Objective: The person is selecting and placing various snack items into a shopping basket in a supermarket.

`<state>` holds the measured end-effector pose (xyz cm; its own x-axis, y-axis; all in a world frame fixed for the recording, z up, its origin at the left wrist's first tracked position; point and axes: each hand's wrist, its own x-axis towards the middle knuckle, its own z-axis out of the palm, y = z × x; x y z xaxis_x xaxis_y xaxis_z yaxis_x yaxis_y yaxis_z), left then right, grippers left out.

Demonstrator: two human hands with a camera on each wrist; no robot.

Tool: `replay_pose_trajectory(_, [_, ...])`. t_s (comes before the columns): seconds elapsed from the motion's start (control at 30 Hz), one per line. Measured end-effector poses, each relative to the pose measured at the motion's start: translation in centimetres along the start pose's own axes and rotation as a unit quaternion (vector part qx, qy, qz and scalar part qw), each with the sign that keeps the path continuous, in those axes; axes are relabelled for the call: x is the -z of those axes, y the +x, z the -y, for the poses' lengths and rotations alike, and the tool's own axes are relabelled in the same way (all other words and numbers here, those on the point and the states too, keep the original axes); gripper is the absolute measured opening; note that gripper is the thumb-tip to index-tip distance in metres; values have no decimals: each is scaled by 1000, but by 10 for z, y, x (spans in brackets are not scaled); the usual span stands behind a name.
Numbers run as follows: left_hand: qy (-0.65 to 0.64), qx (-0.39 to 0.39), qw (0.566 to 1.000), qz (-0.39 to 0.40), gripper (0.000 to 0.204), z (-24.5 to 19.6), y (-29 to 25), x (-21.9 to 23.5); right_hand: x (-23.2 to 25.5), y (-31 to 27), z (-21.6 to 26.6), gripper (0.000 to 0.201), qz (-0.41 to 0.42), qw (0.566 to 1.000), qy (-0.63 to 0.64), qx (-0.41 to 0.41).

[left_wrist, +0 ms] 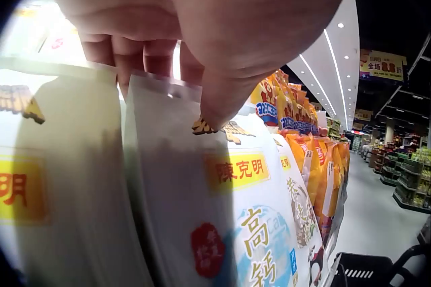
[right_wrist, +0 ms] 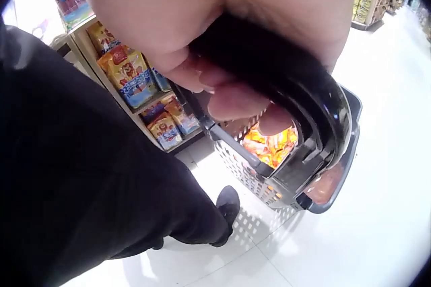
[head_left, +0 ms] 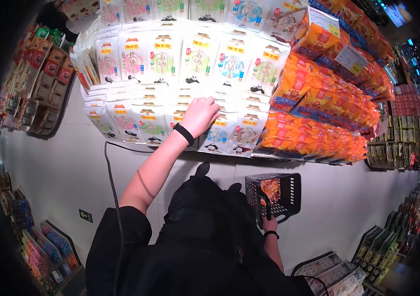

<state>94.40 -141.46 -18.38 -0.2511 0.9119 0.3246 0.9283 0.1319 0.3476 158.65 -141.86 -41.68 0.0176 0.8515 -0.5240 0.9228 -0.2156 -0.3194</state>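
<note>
My left hand [head_left: 201, 117] reaches to the lower row of white noodle packets on the display. In the left wrist view its thumb lies on the front of one white packet [left_wrist: 202, 199] with a yellow label and blue circle, and the fingers go behind its top edge, pinching it. The packet stands upright among its neighbours. Low at my right side, my right hand [head_left: 270, 224] grips the black handle [right_wrist: 269, 65] of a dark shopping basket [head_left: 292, 190], the fingers curled round it. Inside the basket lies an orange-and-red packet [right_wrist: 269, 144].
Right of the noodles are stacked orange bags [head_left: 313, 135] with price cards [head_left: 352, 60] above. More white packets [head_left: 200, 56] stand in the row behind. A thin dark cable [head_left: 109, 170] runs beside my left arm. Other shelves [head_left: 47, 84] line the aisle over a pale tiled floor [head_left: 91, 182].
</note>
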Motion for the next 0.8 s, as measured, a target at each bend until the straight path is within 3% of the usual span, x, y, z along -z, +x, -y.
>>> replay_pose_trajectory(0.07, [-22,-19,1000,-2,16,3,4,-5,11,-8,16,35,5,999,-22,-25])
replay_pose_trajectory(0.1, [-36,-26,999,0,16,2,5,-3,17,-8,24,44,29,997,-72,-29])
replay_pose_trajectory(0.2, [-94,-43,995,17,16,-13,-1,11,30,-18,64,55,-66,990,-110,63])
replay_pose_trajectory(0.27, [-140,-85,986,3,11,-34,-14,28,53,-29,134,55,-75,988,-25,135])
replay_pose_trajectory(0.3, [-147,-89,985,28,12,-44,-22,35,68,-44,183,57,-24,986,65,150])
replay_pose_trajectory(0.33, [-172,-102,979,32,13,-54,-30,43,80,-60,233,59,25,974,157,163])
replay_pose_trajectory(0.4, [-188,-148,971,30,14,-73,-41,58,87,-80,302,79,16,928,180,326])
replay_pose_trajectory(0.47, [-205,-178,963,-7,17,-91,-43,76,102,-107,367,91,66,883,241,396])
replay_pose_trajectory(0.53, [-214,-200,956,13,16,-104,-39,109,101,-113,399,85,102,836,258,474])
replay_pose_trajectory(0.6, [-226,-207,952,-3,16,-113,-31,133,101,-119,408,53,236,806,351,415])
replay_pose_trajectory(0.7, [-288,-174,942,1,15,-108,-20,143,102,-133,408,46,235,844,372,308])
replay_pose_trajectory(0.8, [-418,-70,905,43,22,-110,-22,146,120,-150,410,47,187,830,388,353])
